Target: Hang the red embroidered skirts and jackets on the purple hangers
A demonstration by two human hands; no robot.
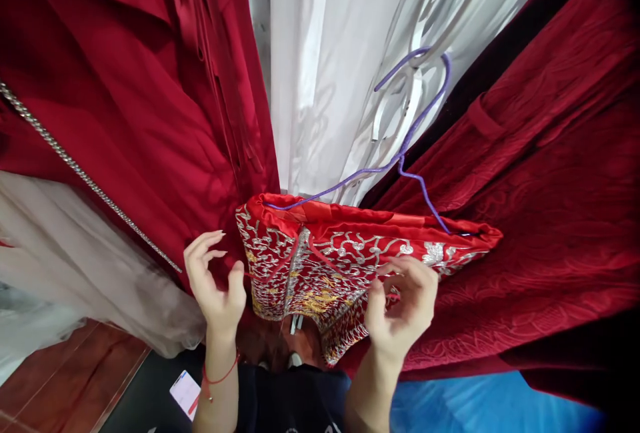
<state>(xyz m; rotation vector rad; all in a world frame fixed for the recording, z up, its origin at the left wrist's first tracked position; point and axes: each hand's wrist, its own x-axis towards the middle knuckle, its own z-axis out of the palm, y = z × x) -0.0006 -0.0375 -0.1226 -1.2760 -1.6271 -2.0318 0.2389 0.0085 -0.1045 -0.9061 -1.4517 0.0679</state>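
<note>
A red garment (pixel 350 253) with silver and gold embroidery hangs on a purple wire hanger (pixel 410 133) in the middle of the view. My left hand (pixel 215 283) is at the garment's left edge, thumb and fingers pinching a thin red strap, other fingers spread. My right hand (pixel 403 303) is curled at the garment's lower right, fingers pinching a red strap or fabric edge. A red string bracelet sits on my left wrist.
Dark red dresses (pixel 125 120) hang on the left and a red patterned gown (pixel 550 220) on the right. White garments (pixel 340 53) hang behind. A rhinestone strip (pixel 75 166) crosses the left. Pale tulle (pixel 75 266), wooden floor (pixel 60 373) and a blue surface (pixel 475 406) lie below.
</note>
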